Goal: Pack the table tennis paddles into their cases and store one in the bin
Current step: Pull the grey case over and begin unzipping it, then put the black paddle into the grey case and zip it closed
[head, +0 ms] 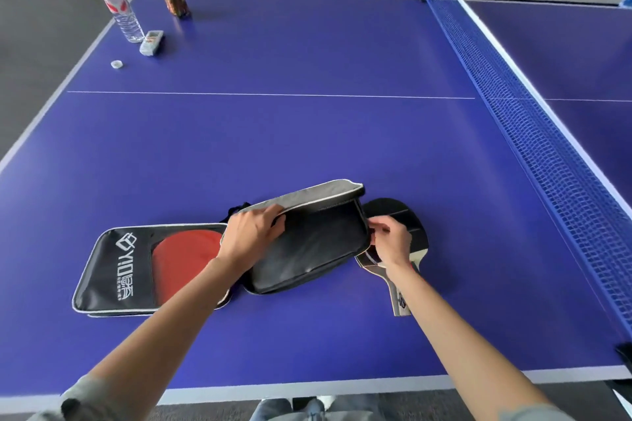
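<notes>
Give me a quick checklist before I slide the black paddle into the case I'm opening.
1. Black zip case with grey lining open: ok, flap lifted by left hand.
2. Zip run fully round: cannot tell, right hand pinches at the case's right edge.
3. Black-faced wooden-handled paddle within reach: ok, lying partly under the case and right hand.
4. Case interior free: ok, no contents visible.
5. Other black printed case packed: red paddle inside; closure cannot tell.
6. Bin: not in view.
</notes>
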The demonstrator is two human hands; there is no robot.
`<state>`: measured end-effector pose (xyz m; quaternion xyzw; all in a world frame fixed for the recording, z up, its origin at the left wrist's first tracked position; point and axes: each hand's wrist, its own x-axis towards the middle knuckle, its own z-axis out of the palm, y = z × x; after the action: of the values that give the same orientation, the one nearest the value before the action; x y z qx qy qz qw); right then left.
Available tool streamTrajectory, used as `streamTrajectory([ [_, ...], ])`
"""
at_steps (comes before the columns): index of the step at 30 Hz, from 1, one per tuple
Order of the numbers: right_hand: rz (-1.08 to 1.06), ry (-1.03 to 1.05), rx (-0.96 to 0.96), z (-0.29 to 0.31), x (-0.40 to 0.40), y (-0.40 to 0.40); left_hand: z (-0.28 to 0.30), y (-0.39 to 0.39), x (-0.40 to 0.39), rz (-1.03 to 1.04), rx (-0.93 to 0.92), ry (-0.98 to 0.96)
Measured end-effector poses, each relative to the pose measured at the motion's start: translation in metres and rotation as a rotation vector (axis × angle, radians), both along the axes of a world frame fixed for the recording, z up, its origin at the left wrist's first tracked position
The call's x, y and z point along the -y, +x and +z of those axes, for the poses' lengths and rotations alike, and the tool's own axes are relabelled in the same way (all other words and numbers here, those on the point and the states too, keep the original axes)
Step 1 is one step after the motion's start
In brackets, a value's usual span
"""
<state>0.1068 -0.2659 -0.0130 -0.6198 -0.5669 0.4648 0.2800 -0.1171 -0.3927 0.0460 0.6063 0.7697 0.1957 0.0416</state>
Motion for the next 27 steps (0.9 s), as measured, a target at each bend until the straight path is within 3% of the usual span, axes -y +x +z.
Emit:
streamTrajectory([
  [4, 0.135, -0.119, 0.0, 0.016, -0.024, -0.003, 0.021, -0.005, -0.007, 0.077, 0.07, -0.02],
  [8, 0.265, 0.051, 0.108, 0.014, -0.028, -0.005, 0.033, -0.003, -0.013, 0.161, 0.146, -0.035],
  [13, 0.342, -0.005, 0.06, 0.006, -0.032, -0.013, 0.025, -0.025, 0.012, 0.288, 0.275, -0.127],
  [16, 0.384, 0.053, 0.08, -0.001, -0.033, -0.021, 0.01, -0.029, 0.041, 0.37, 0.35, -0.077],
  [22, 0.498, 0.163, 0.181, -0.012, -0.041, -0.04, -0.005, -0.034, 0.069, 0.45, 0.264, 0.04],
  [27, 0.557, 0.283, 0.285, -0.025, -0.045, -0.062, -0.039, -0.047, 0.102, 0.627, 0.161, -0.058],
])
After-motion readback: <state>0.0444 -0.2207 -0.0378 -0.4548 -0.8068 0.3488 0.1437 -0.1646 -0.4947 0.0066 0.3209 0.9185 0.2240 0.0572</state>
